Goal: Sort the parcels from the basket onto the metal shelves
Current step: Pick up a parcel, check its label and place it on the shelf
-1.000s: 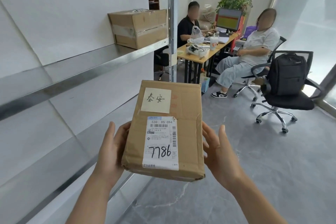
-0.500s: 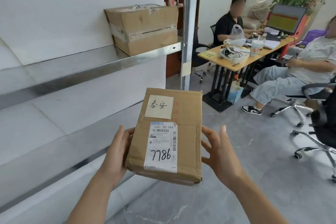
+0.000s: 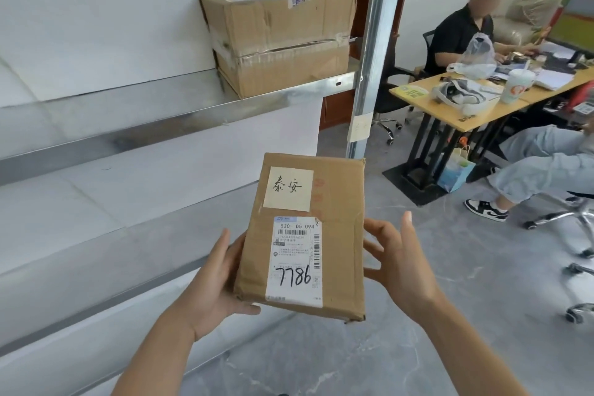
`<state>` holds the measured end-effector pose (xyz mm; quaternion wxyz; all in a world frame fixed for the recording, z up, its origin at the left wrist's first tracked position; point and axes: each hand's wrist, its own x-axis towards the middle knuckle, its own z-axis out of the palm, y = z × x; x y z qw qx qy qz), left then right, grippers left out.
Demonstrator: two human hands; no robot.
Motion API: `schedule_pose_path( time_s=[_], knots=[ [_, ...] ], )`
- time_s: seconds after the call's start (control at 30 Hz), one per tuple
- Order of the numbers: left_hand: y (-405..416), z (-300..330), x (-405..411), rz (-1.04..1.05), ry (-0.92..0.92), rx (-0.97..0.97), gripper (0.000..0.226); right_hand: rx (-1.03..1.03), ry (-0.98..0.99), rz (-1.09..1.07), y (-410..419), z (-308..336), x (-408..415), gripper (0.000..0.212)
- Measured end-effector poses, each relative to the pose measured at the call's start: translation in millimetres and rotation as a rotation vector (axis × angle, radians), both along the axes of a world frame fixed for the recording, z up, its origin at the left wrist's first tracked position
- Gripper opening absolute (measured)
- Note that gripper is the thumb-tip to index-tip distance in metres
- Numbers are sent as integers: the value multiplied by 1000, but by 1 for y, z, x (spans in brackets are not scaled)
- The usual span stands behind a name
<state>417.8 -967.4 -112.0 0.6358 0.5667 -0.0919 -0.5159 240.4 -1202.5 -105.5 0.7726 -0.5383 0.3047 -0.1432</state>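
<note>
A flat brown parcel [image 3: 337, 235] carries a handwritten note, a shipping label and the number 7786. My left hand [image 3: 212, 286] holds it from its left side and underneath, thumb at the near edge. At the parcel's right edge my right hand [image 3: 401, 260] rests its spread fingertips, palm off the box. The parcel hangs in the air just right of the metal shelves. The upper shelf [image 3: 144, 125] runs above it, and a lower shelf [image 3: 112, 254] is at its level on the left. No basket is in view.
A large taped cardboard box [image 3: 283, 42] sits at the right end of the upper shelf, against the shelf's upright post [image 3: 369, 58]. Two seated people work at a cluttered wooden desk [image 3: 466, 112] to the right. An office chair base [image 3: 575, 222] stands on the grey floor.
I have come closer to the shelves and the view has swung left. The big box and post look nearer. The parcel stays between both hands, slightly lower in view.
</note>
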Motion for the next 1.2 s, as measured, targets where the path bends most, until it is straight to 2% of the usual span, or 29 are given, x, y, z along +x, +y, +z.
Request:
schedule_pose_path(
  time_s=[0.2, 0.33, 0.4, 0.6, 0.7, 0.93, 1.03, 1.13, 1.2],
  knots=[
    [-18, -9, 41, 34, 60, -56, 61, -38, 6, -46, -20, 7, 41, 68],
    [-21, -21, 76, 33, -1, -30, 65, -102, 62, -34, -32, 8, 68, 83],
    [-23, -23, 89, 32, -37, -9, 65, -128, 105, -13, -39, 7, 78, 83],
    [-27, -30, 117, 18, -102, 67, 67, -115, 190, 138, -60, 1, 101, 59],
    [-34, -34, 125, 124, -171, 74, 66, -82, 159, 161, -67, -4, 113, 52],
    [-58, -40, 131, 624, -205, -93, 58, 177, 19, 71, -91, -17, 132, 62],
    [-75, -43, 134, 691, -179, -133, 54, 201, 16, 42, -95, -26, 140, 54],
    [-90, -44, 140, 670, -177, -118, 55, 256, 18, 26, -103, -35, 143, 62],
    [-100, -46, 146, 644, -177, -94, 55, 278, -2, 23, -108, -39, 145, 58]
  ],
)
